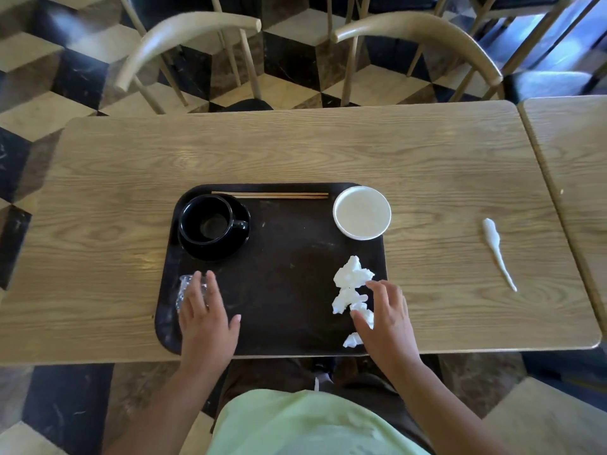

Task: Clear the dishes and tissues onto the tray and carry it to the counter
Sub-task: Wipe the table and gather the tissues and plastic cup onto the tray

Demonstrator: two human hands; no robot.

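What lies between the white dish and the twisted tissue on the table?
In the head view, only bare table lies between the dish and the tissue.

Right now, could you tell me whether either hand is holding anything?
Nothing is clearly held: the left hand lies on clear crumpled plastic, the right hand touches the crumpled tissues, fingers spread.

Black tray [279, 274], black cup [207, 221] — white dish [362, 213], white tissues [352, 277], oak-grain table [295, 152], cube-patterned floor [289, 60].
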